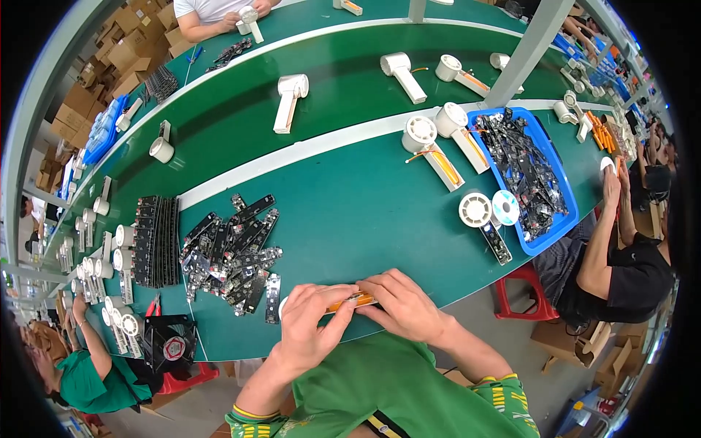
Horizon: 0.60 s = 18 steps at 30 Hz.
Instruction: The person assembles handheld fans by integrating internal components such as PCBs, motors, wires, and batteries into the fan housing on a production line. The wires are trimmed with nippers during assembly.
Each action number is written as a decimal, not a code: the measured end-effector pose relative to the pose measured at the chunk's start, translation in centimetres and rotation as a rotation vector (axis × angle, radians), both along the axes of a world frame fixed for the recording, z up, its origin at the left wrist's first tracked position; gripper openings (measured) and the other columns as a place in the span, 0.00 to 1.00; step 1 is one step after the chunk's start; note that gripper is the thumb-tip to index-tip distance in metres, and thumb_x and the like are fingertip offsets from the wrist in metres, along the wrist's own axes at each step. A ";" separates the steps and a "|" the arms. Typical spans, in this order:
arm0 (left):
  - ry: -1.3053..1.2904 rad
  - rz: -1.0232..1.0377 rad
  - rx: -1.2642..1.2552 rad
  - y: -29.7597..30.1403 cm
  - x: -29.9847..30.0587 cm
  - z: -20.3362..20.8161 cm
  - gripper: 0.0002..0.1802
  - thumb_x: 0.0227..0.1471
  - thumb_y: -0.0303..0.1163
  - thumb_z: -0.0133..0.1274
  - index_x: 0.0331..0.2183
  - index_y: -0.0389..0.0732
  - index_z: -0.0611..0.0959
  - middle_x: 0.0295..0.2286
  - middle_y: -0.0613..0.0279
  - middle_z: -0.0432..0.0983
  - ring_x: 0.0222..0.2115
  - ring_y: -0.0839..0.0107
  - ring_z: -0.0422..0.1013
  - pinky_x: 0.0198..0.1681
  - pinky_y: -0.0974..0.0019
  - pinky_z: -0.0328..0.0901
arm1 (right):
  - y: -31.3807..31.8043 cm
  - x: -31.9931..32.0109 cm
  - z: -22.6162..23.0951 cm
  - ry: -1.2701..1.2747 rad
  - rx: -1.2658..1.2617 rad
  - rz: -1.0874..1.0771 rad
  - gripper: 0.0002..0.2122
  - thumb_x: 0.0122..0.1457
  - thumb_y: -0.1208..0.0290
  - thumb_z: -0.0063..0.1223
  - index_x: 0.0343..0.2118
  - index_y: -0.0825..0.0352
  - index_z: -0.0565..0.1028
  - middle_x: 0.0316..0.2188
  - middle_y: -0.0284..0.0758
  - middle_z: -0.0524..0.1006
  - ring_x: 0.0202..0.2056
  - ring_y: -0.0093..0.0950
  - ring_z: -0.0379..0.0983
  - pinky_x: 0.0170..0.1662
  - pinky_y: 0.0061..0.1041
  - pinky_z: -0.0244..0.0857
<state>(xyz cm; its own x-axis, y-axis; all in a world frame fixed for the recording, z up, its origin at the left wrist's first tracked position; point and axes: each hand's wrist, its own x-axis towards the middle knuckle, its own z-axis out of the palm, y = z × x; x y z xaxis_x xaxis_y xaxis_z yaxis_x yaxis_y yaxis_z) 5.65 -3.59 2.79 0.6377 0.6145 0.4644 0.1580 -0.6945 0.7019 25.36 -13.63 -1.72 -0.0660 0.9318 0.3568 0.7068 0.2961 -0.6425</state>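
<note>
At the table's near edge both my hands are closed round a white handheld fan body with an orange battery (337,304) showing in its handle. My left hand (310,325) wraps the part nearer the fan's round head, which it mostly hides. My right hand (405,306) pinches the other end of the handle with thumb and fingers. Left of my hands lies a loose pile of black circuit boards (237,252), and one board (272,298) rests alone close to my left hand. To the right, an opened fan body (476,210) with a board in its handle lies flat.
A blue tray (569,219) of circuit boards stands at right, beside two fan bodies (438,164) with batteries. Boards are stacked in rows (157,241) at left, near a black cooling fan (171,344). A conveyor (219,139) carries fan bodies beyond a white rail. Co-workers sit on both sides.
</note>
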 end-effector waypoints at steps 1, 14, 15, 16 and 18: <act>0.004 0.015 -0.040 0.0 0.0 0.1 0.12 0.53 0.20 0.68 0.40 0.38 0.86 0.39 0.60 0.89 0.33 0.66 0.82 0.41 0.63 0.70 | 0.0 0.0 -0.1 -0.001 0.001 0.003 0.22 0.58 0.67 0.71 0.53 0.73 0.78 0.45 0.40 0.79 0.42 0.38 0.76 0.48 0.35 0.73; -0.242 0.147 -0.737 0.5 -0.3 0.7 0.11 0.70 0.24 0.54 0.50 0.32 0.81 0.40 0.48 0.87 0.39 0.67 0.83 0.44 0.64 0.77 | -0.2 0.0 0.2 0.006 -0.012 0.004 0.21 0.59 0.67 0.71 0.53 0.70 0.79 0.46 0.39 0.80 0.42 0.38 0.75 0.48 0.36 0.73; -0.241 0.152 -0.728 0.6 -0.3 0.6 0.11 0.70 0.24 0.54 0.50 0.32 0.81 0.40 0.48 0.87 0.39 0.67 0.83 0.44 0.64 0.77 | -0.2 0.0 0.3 0.006 -0.023 0.002 0.21 0.59 0.67 0.71 0.53 0.70 0.79 0.46 0.39 0.80 0.43 0.38 0.76 0.48 0.36 0.73; -0.269 0.144 -0.761 0.8 -0.3 0.3 0.11 0.70 0.25 0.53 0.51 0.32 0.81 0.40 0.47 0.87 0.39 0.67 0.83 0.44 0.64 0.77 | -0.2 0.0 0.3 0.006 -0.034 -0.001 0.20 0.60 0.67 0.70 0.53 0.69 0.79 0.46 0.39 0.80 0.43 0.38 0.76 0.48 0.36 0.73; -0.298 0.137 -0.785 1.1 -0.3 0.3 0.11 0.71 0.25 0.53 0.51 0.32 0.81 0.40 0.47 0.87 0.38 0.66 0.83 0.43 0.64 0.78 | -0.2 0.0 0.3 0.008 -0.030 0.004 0.20 0.60 0.67 0.70 0.53 0.69 0.79 0.45 0.39 0.80 0.43 0.38 0.76 0.48 0.36 0.73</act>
